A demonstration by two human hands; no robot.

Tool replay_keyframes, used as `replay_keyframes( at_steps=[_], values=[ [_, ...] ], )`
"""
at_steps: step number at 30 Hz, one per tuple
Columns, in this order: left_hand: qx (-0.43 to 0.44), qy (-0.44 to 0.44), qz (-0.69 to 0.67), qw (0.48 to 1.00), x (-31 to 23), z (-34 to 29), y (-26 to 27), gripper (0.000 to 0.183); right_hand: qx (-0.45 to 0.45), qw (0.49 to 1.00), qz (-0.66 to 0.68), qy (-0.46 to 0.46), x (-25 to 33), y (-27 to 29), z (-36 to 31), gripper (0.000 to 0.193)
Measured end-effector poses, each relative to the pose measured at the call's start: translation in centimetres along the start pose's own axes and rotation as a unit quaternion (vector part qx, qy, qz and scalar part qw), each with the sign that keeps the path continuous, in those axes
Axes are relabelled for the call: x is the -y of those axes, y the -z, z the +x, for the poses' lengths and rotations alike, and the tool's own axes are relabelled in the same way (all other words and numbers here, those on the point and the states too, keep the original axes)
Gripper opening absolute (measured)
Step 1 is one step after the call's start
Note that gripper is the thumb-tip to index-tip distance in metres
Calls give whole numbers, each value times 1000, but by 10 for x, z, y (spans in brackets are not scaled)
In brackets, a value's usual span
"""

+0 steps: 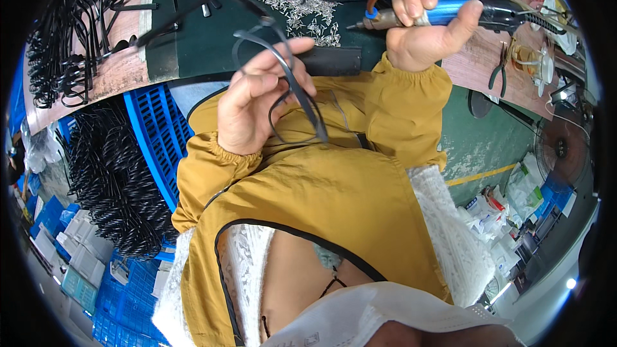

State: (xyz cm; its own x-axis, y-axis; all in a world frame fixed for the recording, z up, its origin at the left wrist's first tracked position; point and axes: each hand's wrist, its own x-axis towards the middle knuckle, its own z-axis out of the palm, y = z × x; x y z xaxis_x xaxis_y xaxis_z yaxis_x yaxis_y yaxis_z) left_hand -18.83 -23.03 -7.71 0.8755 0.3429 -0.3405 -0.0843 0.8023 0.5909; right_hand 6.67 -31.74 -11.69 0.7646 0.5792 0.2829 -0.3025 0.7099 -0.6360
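Observation:
My left hand (252, 106) is closed around a dark eyeglass frame (301, 93), held in front of my body near the table edge. One temple arm of the frame reaches up and left over the green mat, blurred by motion. In my right hand (421, 38) is a blue and black powered screwdriver (447, 11), lying sideways with its metal tip pointing left, toward the screws. The fingers wrap over its body while the thumb points up along it. A brown hose curves over the knuckles. Many small silver screws (289, 0) lie scattered on the dark green mat (212, 42).
Black eyeglass parts (77, 32) pile up along the table's left and far side. Black-handled pliers (500, 71) lie at the right near a small clear container (536, 64). Below left, a blue plastic basket (157, 135) stands beside a heap of black frames (116, 180). A fan (561, 148) stands at far right.

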Motion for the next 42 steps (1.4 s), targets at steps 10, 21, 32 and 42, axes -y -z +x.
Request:
replay_keyframes(
  at_steps=[10,21,32,42],
  values=[
    [-49,-395,393,829,59,6,-13,31,75,989,23,-129,14,-38,-33,56],
    [-28,-278,527,803,62,-22,-14,47,103,984,57,-134,0,-21,-16,54],
    [-14,-319,522,791,69,-17,4,50,70,986,12,-148,-7,-36,-22,50],
    [-49,-381,504,774,74,-12,2,42,73,979,48,-182,4,-48,-22,37]
  ],
)
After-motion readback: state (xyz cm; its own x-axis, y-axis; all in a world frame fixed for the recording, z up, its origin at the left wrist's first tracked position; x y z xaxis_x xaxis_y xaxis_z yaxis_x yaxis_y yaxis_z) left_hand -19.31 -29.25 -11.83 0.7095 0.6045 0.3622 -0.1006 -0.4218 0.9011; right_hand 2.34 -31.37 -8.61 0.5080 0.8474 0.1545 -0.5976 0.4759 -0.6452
